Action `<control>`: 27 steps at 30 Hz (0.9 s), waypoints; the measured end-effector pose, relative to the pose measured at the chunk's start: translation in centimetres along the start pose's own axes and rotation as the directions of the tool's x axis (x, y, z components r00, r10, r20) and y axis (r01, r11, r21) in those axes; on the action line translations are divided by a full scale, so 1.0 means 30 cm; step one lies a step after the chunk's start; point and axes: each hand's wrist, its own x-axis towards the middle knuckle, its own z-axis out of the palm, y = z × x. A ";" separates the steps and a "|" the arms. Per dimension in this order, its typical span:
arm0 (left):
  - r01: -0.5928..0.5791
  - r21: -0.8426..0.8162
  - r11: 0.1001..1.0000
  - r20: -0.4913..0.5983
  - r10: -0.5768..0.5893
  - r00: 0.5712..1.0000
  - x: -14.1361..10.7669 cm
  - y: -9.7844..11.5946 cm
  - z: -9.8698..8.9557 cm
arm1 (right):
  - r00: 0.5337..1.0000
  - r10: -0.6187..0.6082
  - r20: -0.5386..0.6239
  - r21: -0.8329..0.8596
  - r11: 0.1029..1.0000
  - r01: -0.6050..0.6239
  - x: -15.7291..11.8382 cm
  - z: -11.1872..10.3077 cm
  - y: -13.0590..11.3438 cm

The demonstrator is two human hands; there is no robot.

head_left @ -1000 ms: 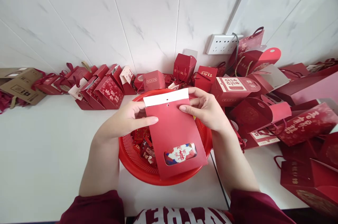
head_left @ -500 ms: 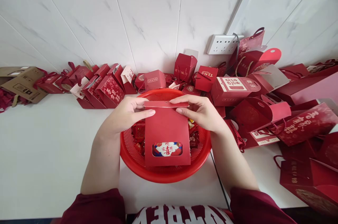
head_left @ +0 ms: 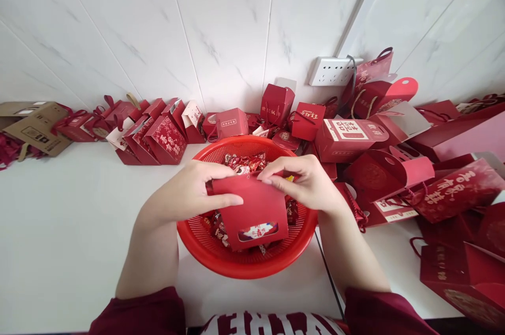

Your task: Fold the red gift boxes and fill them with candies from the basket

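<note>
A red gift box [head_left: 256,209] is held over a basket, its oval window with a printed wrapper behind it facing me. My left hand [head_left: 197,188] grips the upper left side, thumb on the front and fingers behind. At the upper right corner my right hand [head_left: 302,182] pinches the top edge between thumb and fingers. Below the box stands a red plastic basket [head_left: 248,269] with perforated walls. Wrapped candies [head_left: 245,162] in red and other colours lie in it, partly covered by the box and hands.
Several upright red boxes [head_left: 165,138] line the wall at left, beside a brown cardboard box [head_left: 39,127]. Many red gift boxes [head_left: 347,138] crowd the right side. A white power strip [head_left: 333,71] is on the tiled wall.
The box has tilted and shifted slightly right, its top edge coming lower and nearer me. The left hand has slid down its side. More candies show behind it.
</note>
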 end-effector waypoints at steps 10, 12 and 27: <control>-0.171 0.265 0.949 -0.374 0.265 0.889 -0.012 0.050 0.093 | 0.986 -0.095 -0.135 -0.209 0.976 0.066 -0.037 0.029 -0.065; -0.102 0.261 0.960 -0.517 0.228 0.825 -0.004 0.052 0.097 | 0.962 -0.107 -0.249 -0.260 0.965 0.040 -0.039 0.041 -0.063; -0.037 0.175 0.984 -0.952 0.178 0.247 -0.096 0.012 -0.050 | 0.933 -0.066 -0.355 -0.202 0.979 -0.008 -0.042 -0.001 -0.057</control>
